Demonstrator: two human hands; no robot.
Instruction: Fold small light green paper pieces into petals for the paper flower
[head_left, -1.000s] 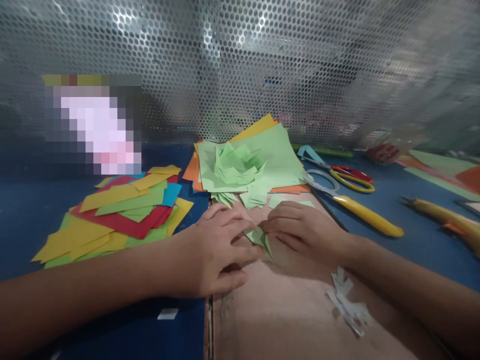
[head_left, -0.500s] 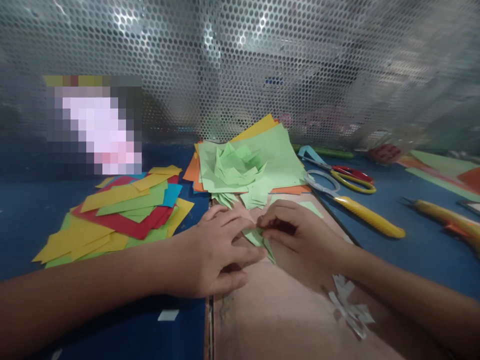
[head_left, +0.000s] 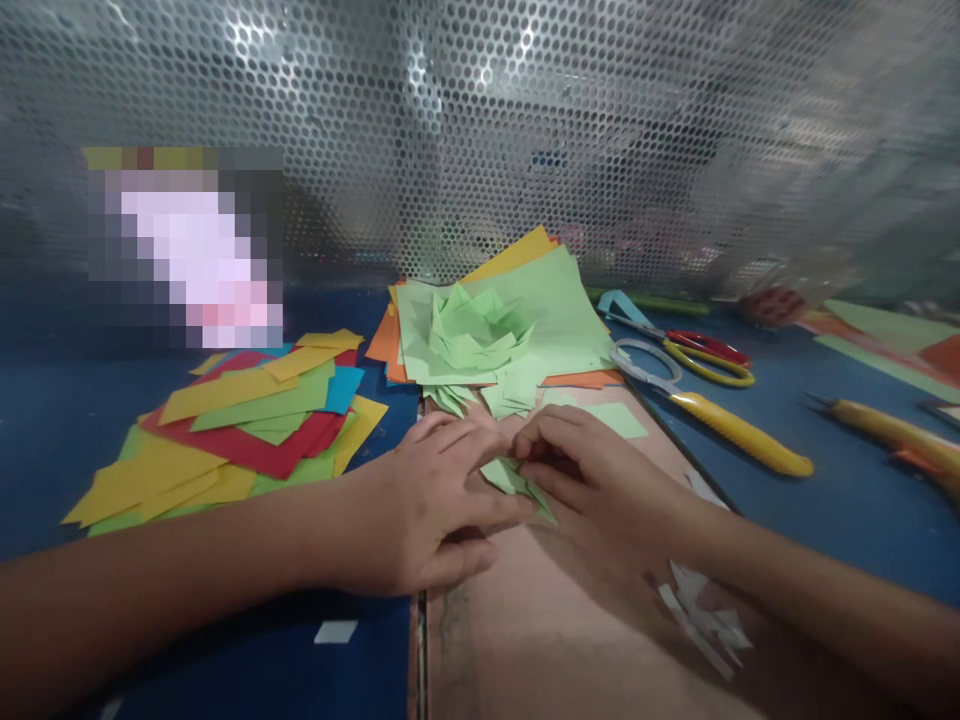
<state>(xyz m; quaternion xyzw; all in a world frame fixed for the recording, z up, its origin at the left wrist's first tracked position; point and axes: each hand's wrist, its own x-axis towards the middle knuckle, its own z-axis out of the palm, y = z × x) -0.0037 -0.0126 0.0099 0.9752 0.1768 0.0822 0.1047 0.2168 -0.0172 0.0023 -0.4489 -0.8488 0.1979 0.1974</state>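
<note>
A folded piece of light green paper (head_left: 504, 474) lies on the pinkish board between my two hands. My right hand (head_left: 592, 465) is closed, with thumb and fingertips pinching the paper's right side. From the left, my left hand (head_left: 431, 500) rests with its fingers stretched and apart, the fingertips by the paper's near edge. Its thumb holds nothing. Just beyond the fingers sit small folded green pieces (head_left: 512, 394). Farther back, a crown-like ring of folded green paper (head_left: 480, 330) stands on a green sheet (head_left: 559, 300). The hands partly hide the held paper's folds.
Coloured paper strips (head_left: 247, 425) lie piled at left. At right are scissors (head_left: 709, 360), a yellow-handled tool (head_left: 739, 435), and another yellow tool (head_left: 877, 425). White scraps (head_left: 705, 615) lie near my right forearm. A perforated metal panel (head_left: 480, 130) stands behind.
My right hand has shifted slightly, and more of the green piece behind it shows. The pinched paper has turned a little; my left hand is nearly still.
</note>
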